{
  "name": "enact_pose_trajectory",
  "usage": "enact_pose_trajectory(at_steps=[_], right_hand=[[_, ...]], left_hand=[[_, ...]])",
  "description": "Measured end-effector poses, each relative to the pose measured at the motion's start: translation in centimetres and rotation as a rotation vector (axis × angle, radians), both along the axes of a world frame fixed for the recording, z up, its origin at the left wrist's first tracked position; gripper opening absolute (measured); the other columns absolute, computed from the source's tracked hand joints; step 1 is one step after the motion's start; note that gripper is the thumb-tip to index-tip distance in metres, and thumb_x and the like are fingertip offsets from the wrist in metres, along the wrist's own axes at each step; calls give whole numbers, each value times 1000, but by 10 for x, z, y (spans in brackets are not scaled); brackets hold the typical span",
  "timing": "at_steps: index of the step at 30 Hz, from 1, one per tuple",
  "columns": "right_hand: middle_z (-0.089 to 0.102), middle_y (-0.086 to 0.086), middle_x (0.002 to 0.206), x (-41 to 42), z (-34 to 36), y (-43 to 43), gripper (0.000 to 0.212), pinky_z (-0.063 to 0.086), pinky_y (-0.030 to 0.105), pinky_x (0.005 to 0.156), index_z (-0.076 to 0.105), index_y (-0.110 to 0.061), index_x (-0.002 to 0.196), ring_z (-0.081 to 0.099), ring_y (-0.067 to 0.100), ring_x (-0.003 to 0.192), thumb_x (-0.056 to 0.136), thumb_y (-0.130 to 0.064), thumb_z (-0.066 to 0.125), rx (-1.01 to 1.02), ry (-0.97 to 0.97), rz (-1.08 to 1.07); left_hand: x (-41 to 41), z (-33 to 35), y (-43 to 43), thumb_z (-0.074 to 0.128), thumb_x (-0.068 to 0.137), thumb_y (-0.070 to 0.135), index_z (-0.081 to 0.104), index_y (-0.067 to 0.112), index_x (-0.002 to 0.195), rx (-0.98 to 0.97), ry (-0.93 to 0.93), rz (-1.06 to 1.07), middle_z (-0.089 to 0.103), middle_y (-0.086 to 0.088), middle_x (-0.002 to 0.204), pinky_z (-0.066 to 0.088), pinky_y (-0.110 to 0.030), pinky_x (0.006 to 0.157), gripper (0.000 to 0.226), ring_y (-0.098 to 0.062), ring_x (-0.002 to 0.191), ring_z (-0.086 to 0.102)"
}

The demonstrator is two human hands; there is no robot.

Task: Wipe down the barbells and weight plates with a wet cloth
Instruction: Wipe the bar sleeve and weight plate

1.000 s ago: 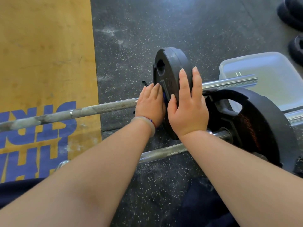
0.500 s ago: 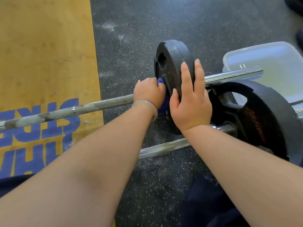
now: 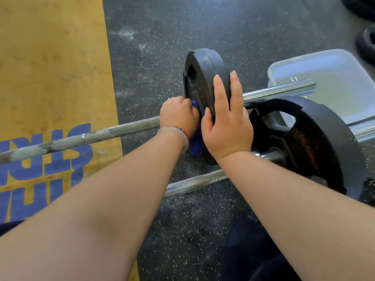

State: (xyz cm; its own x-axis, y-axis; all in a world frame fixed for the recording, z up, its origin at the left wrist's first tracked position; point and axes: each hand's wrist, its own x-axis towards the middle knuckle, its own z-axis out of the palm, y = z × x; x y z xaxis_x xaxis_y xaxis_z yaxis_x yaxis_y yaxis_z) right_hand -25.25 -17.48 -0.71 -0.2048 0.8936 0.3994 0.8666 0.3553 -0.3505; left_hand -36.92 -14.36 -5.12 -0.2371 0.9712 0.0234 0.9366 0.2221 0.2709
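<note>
Clutches a blue cloth [image 3: 195, 142] in the curled left hand [image 3: 178, 116], pressed to the left face of the small weight plate [image 3: 205, 65] at frame centre, where the far barbell [image 3: 121, 130] meets it. Lays the right hand [image 3: 227, 126] over that upright plate's rim, fingers straight, grasping nothing. Shows a larger weight plate [image 3: 324, 142] on the near barbell [image 3: 194, 182] at right, a clear plastic tub [image 3: 334, 74] at upper right, a wooden platform [image 3: 50, 57] at left

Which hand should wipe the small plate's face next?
Left. The left hand grips the cloth against the small plate; the right hand lies flat on its rim, steadying it, with no cloth.
</note>
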Motion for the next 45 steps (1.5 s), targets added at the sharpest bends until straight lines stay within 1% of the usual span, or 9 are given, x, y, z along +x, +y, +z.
enact_pose_trajectory(at_steps=[4,9,14,18,25,28,32,41,45], right_hand=[[33,15,151,1,-1,0,55,44,30,61,41,-16,143,61,30,86,89,-26,50,-8,-11,14],[33,15,151,1,-1,1,55,45,29,62,42,-16,143,60,30,85,90,-24,52,-2,2,10],[32,14,152,-2,0,2,56,42,28,63,42,-17,143,60,29,86,89,-25,52,-3,-3,14],[32,13,152,-1,1,3,57,34,26,63,41,-18,144,60,29,87,88,-25,51,-2,-9,1],[33,15,151,0,-1,2,57,44,28,62,42,-16,143,60,32,89,87,-24,54,8,-5,15],[34,15,151,1,0,2,57,48,32,63,42,-16,142,60,34,91,87,-24,52,4,5,10],[33,15,151,1,-1,1,57,48,32,64,42,-16,143,60,34,94,87,-24,52,12,6,17],[33,15,151,-1,-1,2,58,46,31,65,42,-17,143,61,34,95,86,-23,53,20,-9,6],[34,16,150,0,-1,2,57,48,32,65,42,-15,142,60,35,97,87,-23,52,27,-15,12]], left_hand=[[0,-19,-31,33,99,27,32,10,146,44,98,-155,28,-8,154,-2,-36,118,50,-26,144,17],[10,-42,-51,23,98,23,-15,8,149,-67,390,-213,-22,-12,156,-25,-44,109,66,-33,140,-25],[-2,-22,-38,15,95,30,-8,10,151,-128,352,-214,-2,-8,159,-11,-39,115,64,-27,146,-5],[-20,-5,-14,42,87,49,44,17,133,-73,209,-285,48,-4,132,26,-37,104,56,-25,123,42],[-24,-9,-8,39,91,53,56,23,106,0,26,-148,62,4,101,30,-36,92,37,-20,96,58],[-5,-15,-22,34,95,54,48,15,125,-49,-4,99,60,-2,117,16,-39,109,51,-21,114,54],[-1,-15,-40,20,97,55,16,2,149,-152,169,70,32,-7,152,-18,-44,112,74,-21,147,5],[-32,2,-29,8,98,50,53,11,132,-239,323,-76,47,-2,141,-16,-48,112,68,-19,142,22],[-10,-10,-50,12,97,48,14,5,150,-240,242,24,23,-9,154,-17,-45,113,68,-24,145,9]])
